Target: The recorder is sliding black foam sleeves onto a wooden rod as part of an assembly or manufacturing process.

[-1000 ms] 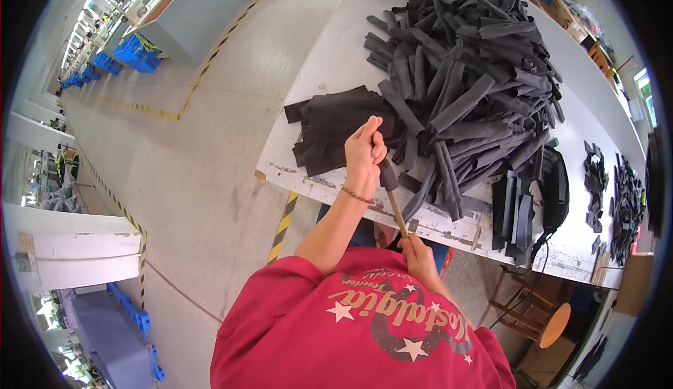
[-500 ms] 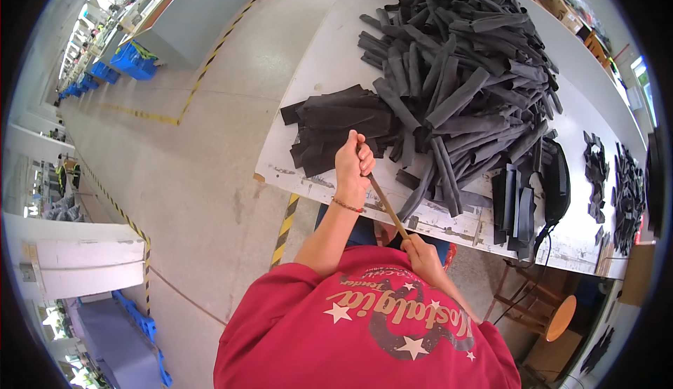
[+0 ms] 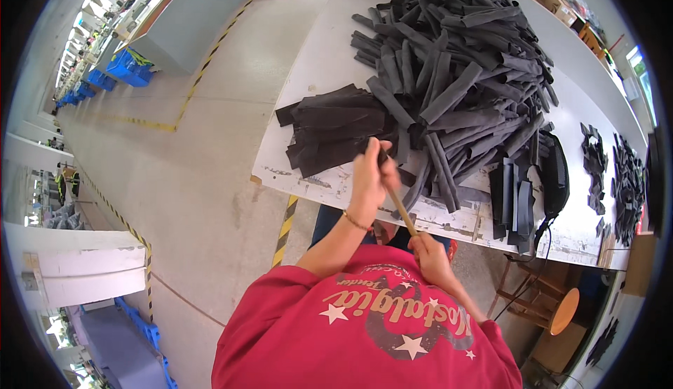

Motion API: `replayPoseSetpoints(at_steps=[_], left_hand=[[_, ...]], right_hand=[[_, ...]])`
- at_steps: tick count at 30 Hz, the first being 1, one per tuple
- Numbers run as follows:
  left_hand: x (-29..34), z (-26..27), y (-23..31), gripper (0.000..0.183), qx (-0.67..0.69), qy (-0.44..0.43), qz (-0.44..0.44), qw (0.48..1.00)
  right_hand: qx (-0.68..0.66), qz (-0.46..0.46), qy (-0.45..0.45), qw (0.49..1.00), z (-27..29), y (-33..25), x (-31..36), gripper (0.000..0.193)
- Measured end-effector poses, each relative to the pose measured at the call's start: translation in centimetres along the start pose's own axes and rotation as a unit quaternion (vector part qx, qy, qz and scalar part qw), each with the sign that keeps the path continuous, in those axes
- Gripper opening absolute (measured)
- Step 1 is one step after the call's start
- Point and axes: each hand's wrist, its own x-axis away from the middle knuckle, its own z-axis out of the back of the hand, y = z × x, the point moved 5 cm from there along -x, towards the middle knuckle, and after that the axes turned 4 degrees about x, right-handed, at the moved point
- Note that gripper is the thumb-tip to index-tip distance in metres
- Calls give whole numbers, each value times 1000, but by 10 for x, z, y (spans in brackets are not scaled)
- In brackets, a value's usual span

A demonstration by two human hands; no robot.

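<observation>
A thin wooden stick (image 3: 402, 204) slants between my hands in front of my chest. My right hand (image 3: 429, 254) is closed around its near end. Curled about its far end is my left hand (image 3: 371, 182), with fingers partly blurred by motion. Something dark, like a bit of fabric, shows between the thumb and fingers of that hand; most of it is hidden. Just beyond lies a stack of flat black fabric pieces (image 3: 333, 128) at the table's left edge. To its right rises a big heap of dark grey fabric tubes (image 3: 456, 80).
The white table (image 3: 308, 73) has a worn front edge. On its right are upright dark strips (image 3: 515, 199), a black pouch-like thing (image 3: 556, 175) with a cord, and more black pieces (image 3: 627, 185). A wooden stool (image 3: 561, 312) stands below. Blue crates (image 3: 130, 68) sit far left.
My left hand has moved right and slightly nearer along the stick, and its fingers have shifted. A dark bit now shows in it. My right hand has moved slightly right, still holding the stick.
</observation>
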Motion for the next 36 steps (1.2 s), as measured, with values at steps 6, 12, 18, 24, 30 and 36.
replayPoseSetpoints(at_steps=[6,12,18,24,30,36], left_hand=[[-48,76,104,28,117,59,-249,960],[-44,16,100,28,173,32,-168,970],[-19,-13,-5,31,79,6,65,995],[-61,92,69,23,-11,-26,-217,976],[22,-37,57,60,-210,-249,-220,920],[41,-29,0,15,-202,-194,22,960]], right_hand=[[113,51,-80,989,7,39,51,18],[10,50,62,997,34,-8,10,28],[-87,171,100,976,4,-82,-82,24],[-198,233,-170,937,-7,-113,-18,14],[-236,72,27,969,31,-112,-54,19],[-100,103,160,977,49,-106,-73,24]])
